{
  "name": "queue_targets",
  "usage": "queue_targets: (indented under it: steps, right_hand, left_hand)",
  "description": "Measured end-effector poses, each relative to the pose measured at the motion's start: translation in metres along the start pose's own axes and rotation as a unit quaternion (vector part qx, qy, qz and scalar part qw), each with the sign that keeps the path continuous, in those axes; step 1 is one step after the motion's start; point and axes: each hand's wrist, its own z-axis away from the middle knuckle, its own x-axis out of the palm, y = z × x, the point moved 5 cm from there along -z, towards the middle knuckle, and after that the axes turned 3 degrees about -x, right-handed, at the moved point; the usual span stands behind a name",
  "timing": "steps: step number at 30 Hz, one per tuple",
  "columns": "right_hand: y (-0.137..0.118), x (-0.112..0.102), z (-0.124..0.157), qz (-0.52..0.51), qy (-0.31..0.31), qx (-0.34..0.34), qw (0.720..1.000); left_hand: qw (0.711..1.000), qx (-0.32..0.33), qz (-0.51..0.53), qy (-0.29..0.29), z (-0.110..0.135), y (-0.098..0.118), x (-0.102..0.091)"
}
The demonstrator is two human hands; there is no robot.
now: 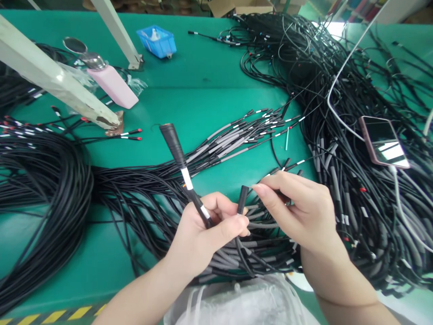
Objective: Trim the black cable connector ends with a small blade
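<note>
**A:** Head view is up. What am I holding?

**B:** I see my left hand [203,230] closed round a black cable end [179,158]. It leaves the grip between thumb and forefinger and rises up and away, tilted left, with a thicker black sleeve at its far tip and two white bands on its shaft. The lower band sits right at my fingers.

**A:** And the other side?

**B:** My right hand [301,212] is just right of that cable end, and it pinches a short black cap [242,198] with thumb and forefinger, a narrow hold. The cap stands nearly upright and its lower end rests against my left thumb. Grey coiled sheaths [257,216] run from under the right palm toward the cap.

**A:** Pose of the arms?

**B:** Both forearms come in from the lower edge and converge. The left wrist is turned so the back of the hand faces me; the right hand is palm-down, fingers curled leftward.

**A:** Around it?

**B:** All over the green table [203,81]. Beyond the cable end a fan of cable tips [250,131] lies flat. Far right of it, a phone [384,141] rests on a heap of black cables [338,67]. Left of it sits a large coil [40,180], and behind that a pink bottle [113,85] and a blue tray [157,40].
</note>
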Motion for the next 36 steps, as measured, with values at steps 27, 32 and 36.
queue_targets:
  steps: [27,32,36]
  right_hand:
    - [0.02,0.01,0.006,-0.44,-0.023,0.214,0.872]
    - [0.018,0.021,0.002,-0.451,-0.03,0.204,0.868]
    - [0.018,0.019,0.004,-0.341,-0.005,0.216,0.915]
  left_hand:
    - [0.985,-0.068,-0.013,-0.16,-0.009,-0.005,-0.001]
    - [0.981,-0.074,-0.021,-0.177,-0.01,-0.009,0.001]
    - [0.984,-0.079,-0.026,-0.158,-0.01,-0.013,0.0]
